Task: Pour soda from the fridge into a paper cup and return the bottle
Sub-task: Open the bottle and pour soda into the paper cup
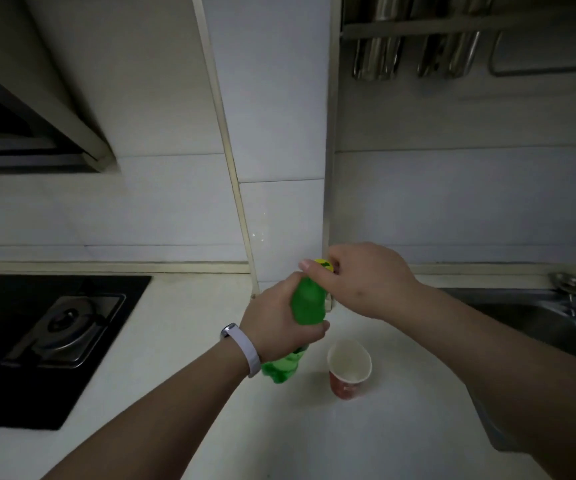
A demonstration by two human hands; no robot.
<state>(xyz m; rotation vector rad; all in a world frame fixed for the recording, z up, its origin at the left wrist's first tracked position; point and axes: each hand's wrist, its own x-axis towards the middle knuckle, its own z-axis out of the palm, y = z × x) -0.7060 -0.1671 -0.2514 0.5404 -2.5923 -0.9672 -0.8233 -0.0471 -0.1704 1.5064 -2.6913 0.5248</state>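
Observation:
A green soda bottle (308, 303) stands upright on the white counter (182, 393), near the wall corner. My left hand (276, 323) grips its middle, with a pale wristband on that wrist. My right hand (362, 278) pinches the yellow cap (324, 263) on top of the bottle. Just right of the bottle's base stands a red paper cup (349, 368), upright with its white inside showing; it looks empty. Neither hand touches the cup.
A black gas hob (51, 337) with a burner fills the counter's left side. A steel sink (535, 320) with a tap lies at the right. A range hood (37, 126) hangs upper left, and a rack of steel utensils (414, 57) hangs upper right.

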